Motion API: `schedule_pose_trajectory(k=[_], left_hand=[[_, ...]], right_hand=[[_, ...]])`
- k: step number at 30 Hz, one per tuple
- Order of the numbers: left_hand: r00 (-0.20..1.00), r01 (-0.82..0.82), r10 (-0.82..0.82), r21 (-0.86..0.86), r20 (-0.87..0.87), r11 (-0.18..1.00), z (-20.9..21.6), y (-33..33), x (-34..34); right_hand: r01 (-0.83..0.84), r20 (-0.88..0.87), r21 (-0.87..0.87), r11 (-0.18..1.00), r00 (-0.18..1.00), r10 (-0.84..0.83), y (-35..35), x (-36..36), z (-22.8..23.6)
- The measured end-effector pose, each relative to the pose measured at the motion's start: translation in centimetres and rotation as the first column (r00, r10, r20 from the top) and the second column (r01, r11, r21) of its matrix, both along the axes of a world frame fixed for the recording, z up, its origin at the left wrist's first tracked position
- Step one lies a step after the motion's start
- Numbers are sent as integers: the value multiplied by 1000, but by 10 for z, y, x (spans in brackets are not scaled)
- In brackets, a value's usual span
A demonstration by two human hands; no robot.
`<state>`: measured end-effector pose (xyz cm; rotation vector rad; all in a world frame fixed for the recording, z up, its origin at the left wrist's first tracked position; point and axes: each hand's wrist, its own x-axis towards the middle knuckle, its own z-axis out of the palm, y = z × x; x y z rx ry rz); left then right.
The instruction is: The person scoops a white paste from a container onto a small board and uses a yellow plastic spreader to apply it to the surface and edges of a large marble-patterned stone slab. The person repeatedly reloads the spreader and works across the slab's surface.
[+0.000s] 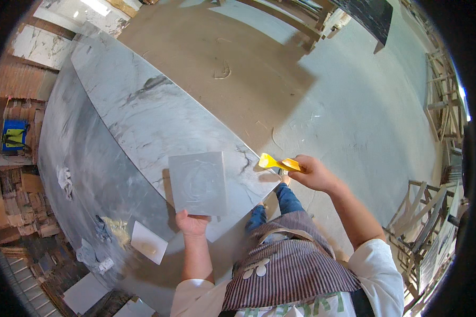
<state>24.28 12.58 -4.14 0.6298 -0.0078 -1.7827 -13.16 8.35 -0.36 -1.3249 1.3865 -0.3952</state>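
Note:
My left hand (192, 222) is closed on the near edge of a square grey board (198, 184), held flat above the marble slab. Pale smears circle across the middle of the board. In my right hand (314, 173) is a yellow scraper (268, 160) with a flared blade. The blade is at the near right corner of the slab; whether it touches the edge I cannot tell. Beneath both lies the long white marble-patterned slab (143, 100) with grey veins, stretching to the far left.
A grey, dusty work surface (84, 132) lies left of the slab. On it are a crumpled white cloth (64, 182), a white tile piece (149, 243) and crumpled plastic (116, 232). Wooden racks (433, 211) stand at the right. A dark slab (367, 18) juts out at the back.

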Motion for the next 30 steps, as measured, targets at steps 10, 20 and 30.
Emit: schedule_pose_trajectory(k=[10,20,30], left_hand=[[999,2,-4,-40,-39,999,-5,2,5],[980,33,-39,34,194,999,-4,1,8],[986,78,-79,9,146,997,-12,1,25]], right_hand=[[-3,-4,-18,1000,1000,3,40,-26,1],[364,314,183,913,859,-405,89,-42,-41],[277,601,718,639,216,-769,123,36,-109]])
